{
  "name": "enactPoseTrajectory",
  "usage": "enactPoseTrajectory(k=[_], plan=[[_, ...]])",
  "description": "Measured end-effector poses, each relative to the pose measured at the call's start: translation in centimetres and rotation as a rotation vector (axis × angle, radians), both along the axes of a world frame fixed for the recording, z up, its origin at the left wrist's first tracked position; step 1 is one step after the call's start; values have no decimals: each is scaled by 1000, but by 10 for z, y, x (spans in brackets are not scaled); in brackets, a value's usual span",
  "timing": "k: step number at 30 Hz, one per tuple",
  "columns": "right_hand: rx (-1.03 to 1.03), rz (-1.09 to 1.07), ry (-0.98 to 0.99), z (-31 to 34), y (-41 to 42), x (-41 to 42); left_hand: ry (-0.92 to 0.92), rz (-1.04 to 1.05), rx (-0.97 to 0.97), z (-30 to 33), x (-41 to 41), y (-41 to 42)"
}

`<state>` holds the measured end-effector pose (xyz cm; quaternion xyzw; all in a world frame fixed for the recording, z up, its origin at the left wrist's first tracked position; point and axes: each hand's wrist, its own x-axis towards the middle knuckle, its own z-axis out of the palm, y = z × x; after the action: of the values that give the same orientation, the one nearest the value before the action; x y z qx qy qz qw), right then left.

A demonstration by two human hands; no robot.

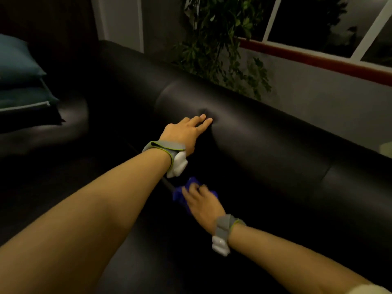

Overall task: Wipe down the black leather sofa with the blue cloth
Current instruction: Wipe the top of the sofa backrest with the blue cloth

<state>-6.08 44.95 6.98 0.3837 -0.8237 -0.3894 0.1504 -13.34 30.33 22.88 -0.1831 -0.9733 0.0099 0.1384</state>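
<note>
Left hand (pixel 184 132): straight fingers press the sofa (pixel 254 132) backrest, holding nothing.
Right hand (pixel 201 203): presses the cloth (pixel 180 193) on the seat; grip blurred, cannot tell.

The right hand (pixel 201 203) is motion-blurred, and covers most of the blue cloth (pixel 180 193); whether its fingers curl round the cloth cannot be told; the sofa (pixel 265 141) seat lies in deep shadow; the cushions (pixel 19 81) are cut by the left edge.

no readable text, labels, brands, numbers or signs anywhere; nothing legible on the wristbands (pixel 164 147), the sofa (pixel 254 132), the cloth (pixel 179 193) or the cushions (pixel 17 66).
</note>
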Motion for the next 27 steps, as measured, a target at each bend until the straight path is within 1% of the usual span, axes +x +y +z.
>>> enactPoseTrajectory(k=[2, 3, 5, 6, 10, 11, 12, 13, 15, 16, 18, 21, 23, 25, 27], plan=[[223, 68, -114, -47, 5, 14, 57, 5, -18, -2, 1, 2], [369, 87, -168, -67, 9, 23, 72, 6, -17, -3, 1, 3], [599, 116, -214, -92, 13, 31, 90, 0, 1, -6, 0, 3], [603, 129, -211, -94, 15, 30, 94, -12, 6, -8, 2, 6], [321, 170, -172, -55, -28, -17, 173, -66, -48, -8, -2, -4], [240, 144, -190, -49, -42, -27, 177, -72, -62, -10, -3, -5], [155, 74, -227, -42, -57, -37, 179, -73, -67, -11, -5, -6], [105, 14, -242, -38, -69, -43, 173, -73, -68, -14, -6, -6], [64, 6, -202, -43, -86, -48, 155, -73, -53, -17, -8, -5], [118, 13, -192, -50, -87, -45, 148, -74, -37, -18, -8, -5], [285, 80, -241, -71, -72, -25, 140, -71, -4, -20, -8, -5], [563, 196, -335, -101, -27, 18, 143, -68, 2, -21, -8, -5], [691, 223, -367, -111, -1, 38, 141, -58, 9, -22, -7, -4], [737, 200, -408, -109, 12, 41, 145, -37, 28, -21, -5, -2], [682, 178, -421, -100, 9, 32, 135, -25, 58, -20, -5, 2]])
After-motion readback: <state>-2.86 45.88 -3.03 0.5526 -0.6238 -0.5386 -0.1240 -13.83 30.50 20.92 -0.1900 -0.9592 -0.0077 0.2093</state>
